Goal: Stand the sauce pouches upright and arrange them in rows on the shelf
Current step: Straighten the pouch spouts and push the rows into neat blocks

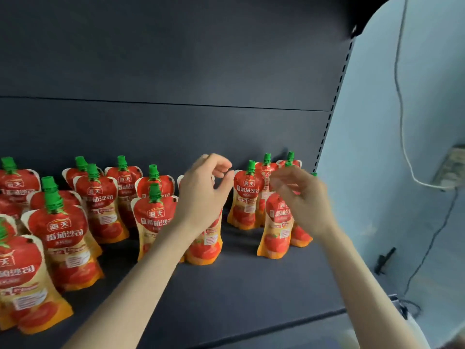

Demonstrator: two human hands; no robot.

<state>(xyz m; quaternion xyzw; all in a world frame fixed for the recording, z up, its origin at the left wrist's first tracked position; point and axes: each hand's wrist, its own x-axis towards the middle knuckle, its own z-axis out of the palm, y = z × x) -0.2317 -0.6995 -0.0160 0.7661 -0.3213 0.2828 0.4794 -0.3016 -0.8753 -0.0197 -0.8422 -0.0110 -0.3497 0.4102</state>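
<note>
While stretched over the front of the shelf (pixel 251 285), holds the left hand (pixel 203 197) loosely curled, thumb and fingers apart, gripping nothing, just before the middle pouch (pixel 205 245). Has the blurred right hand (pixel 304 197) in front of the front right pouch (pixel 275 227), grip impossible to tell. Finds the other sauce pouches (pixel 247 195) upright in uneven rows from near left back to the rear panel (pixel 176 127).

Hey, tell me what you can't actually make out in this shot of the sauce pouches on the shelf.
1. Head view: right hand is motion-blurred, so whether it grips the front right pouch is unclear.
2. Head view: left hand covers the cap and top of the middle pouch.
3. Head view: the left frame edge cuts off the leftmost pouches.
</note>
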